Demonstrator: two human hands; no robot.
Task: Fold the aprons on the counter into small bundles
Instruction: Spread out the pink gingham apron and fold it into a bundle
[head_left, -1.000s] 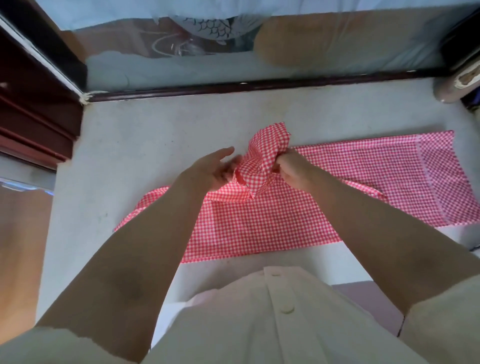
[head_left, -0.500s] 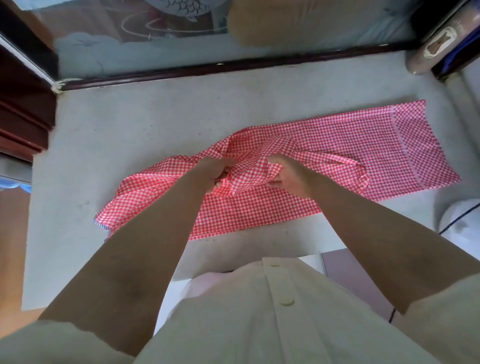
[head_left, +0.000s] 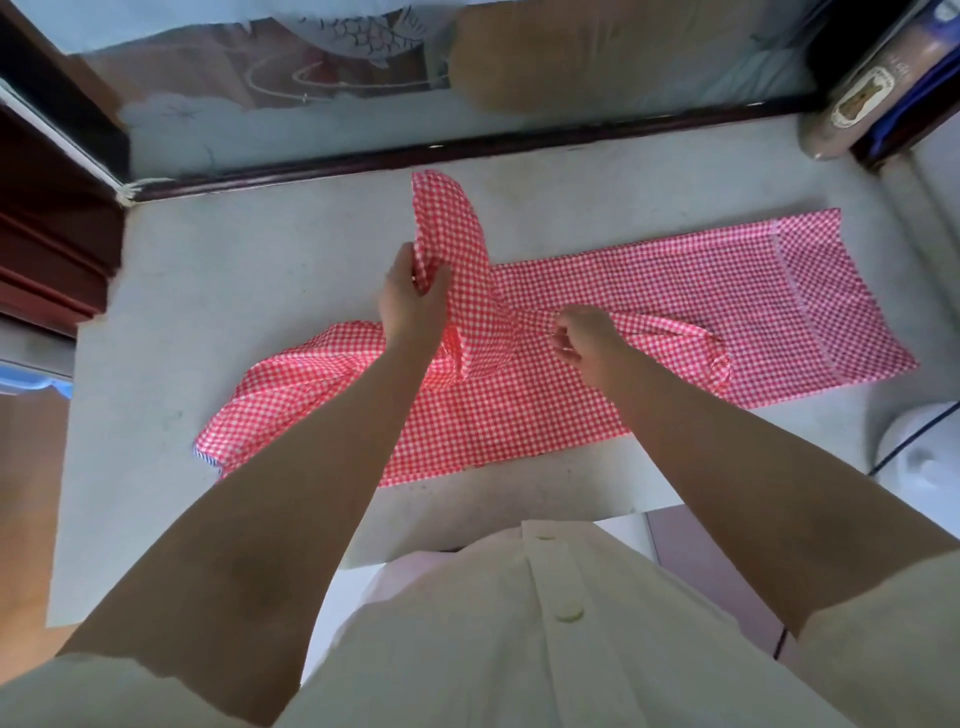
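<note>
Under our fingers, on the counter (head_left: 249, 270) | gingham apron (head_left: 701, 280) lay half spread | left hand (head_left: 413, 306) gripped its raised flap, right hand (head_left: 587, 343) pinched a crease | risk: uneven pull could skew our fold

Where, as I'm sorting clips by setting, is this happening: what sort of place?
Probably a home, perhaps a kitchen or utility corner. A pale grey stone-like counter carries a red-and-white checked cloth apron, and behind it stands a frosted glass panel etched with a fish, set in a dark wooden frame.
</note>
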